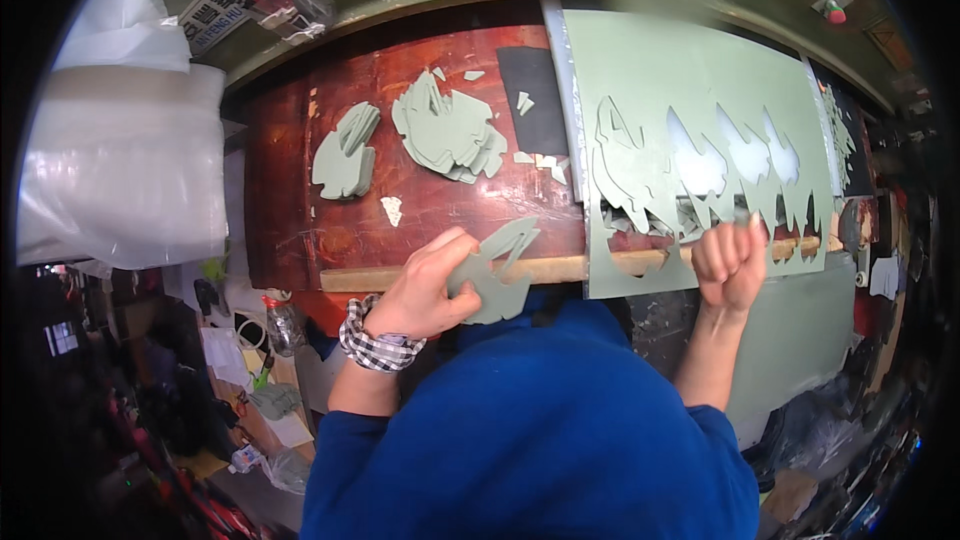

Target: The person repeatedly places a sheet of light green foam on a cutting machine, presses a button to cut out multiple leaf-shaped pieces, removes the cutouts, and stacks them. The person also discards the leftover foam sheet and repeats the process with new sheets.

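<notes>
My left hand [428, 285], with a checkered band at its wrist, grips a grey-green die-cut piece [497, 275] with a slotted, pointed outline. It holds the piece over the front edge of the red-brown tabletop. My right hand [731, 262] is closed, fingers curled, above the near part of a large pale-green sheet [690, 50]. Whatever it may hold is hidden. Three cut-out openings in that sheet show white beneath. At its left end, a cut shape [622, 165] still lies within its outline. Jagged gaps run along the sheet's near side.
Two piles of cut pieces, a smaller pile [345, 155] and a larger pile [448, 130], lie on the red-brown tabletop [280, 140]. Small scraps [392, 210] are scattered about. A black sheet [530, 90] lies beyond. Plastic-wrapped bundles [125, 160] stand at the left.
</notes>
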### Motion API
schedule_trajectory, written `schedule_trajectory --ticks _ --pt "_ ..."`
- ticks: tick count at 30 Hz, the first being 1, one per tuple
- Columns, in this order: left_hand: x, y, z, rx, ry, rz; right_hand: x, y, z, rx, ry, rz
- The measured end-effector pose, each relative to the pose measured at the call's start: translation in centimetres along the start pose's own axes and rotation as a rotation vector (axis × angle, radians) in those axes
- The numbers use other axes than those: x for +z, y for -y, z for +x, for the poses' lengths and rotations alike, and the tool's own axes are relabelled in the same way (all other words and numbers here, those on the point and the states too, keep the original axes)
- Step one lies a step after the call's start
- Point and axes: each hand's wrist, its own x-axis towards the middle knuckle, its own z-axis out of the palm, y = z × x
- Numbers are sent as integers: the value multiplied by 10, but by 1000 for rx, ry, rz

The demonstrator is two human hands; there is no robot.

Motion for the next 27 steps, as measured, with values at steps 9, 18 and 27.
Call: schedule_trajectory --ticks 9,18,27 --pt "-36 59 62 -164 -738 -442 -21 -27 -1 -138 -49 -1369" --pt "69 29 106 12 -324 45 -33 -57 49 -367 52 -1966" --pt "98 11 134 -157 -168 24 -19 -77 19 -508 -76 -2002"
